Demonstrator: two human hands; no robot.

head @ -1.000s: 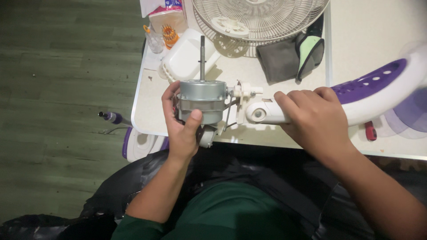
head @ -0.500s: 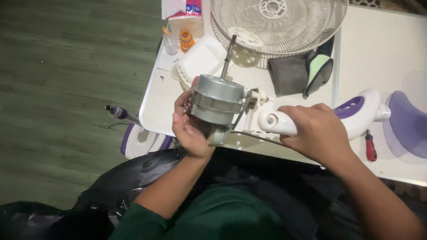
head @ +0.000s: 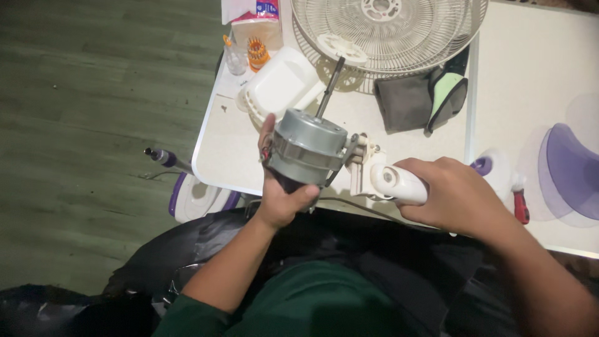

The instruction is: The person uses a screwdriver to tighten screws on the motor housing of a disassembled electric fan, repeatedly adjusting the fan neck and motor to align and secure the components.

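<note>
My left hand [head: 282, 187] grips a grey metal fan motor [head: 306, 150] from below, its thin shaft [head: 329, 80] pointing up and away. The motor joins a white plastic bracket [head: 363, 170] on the end of a white fan neck [head: 399, 182], and my right hand [head: 458, 196] is wrapped around that neck. Both are held above the near edge of a white table [head: 218, 150], over my lap. The purple-and-white part of the fan body [head: 493, 171] shows just behind my right hand.
On the table lie a round white fan grille [head: 387, 31], a white plastic cover [head: 281, 84], a grey cloth [head: 405, 103], a green-and-black glove [head: 449, 93], small bottles [head: 246, 56], a red-handled tool [head: 521, 206] and a purple fan blade [head: 571, 168]. A fan base [head: 196, 196] sits on the floor.
Both hands have lifted and tilted the motor and neck, so the shaft now leans to the right. My right hand has slid toward the neck's end, and the view has shifted.
</note>
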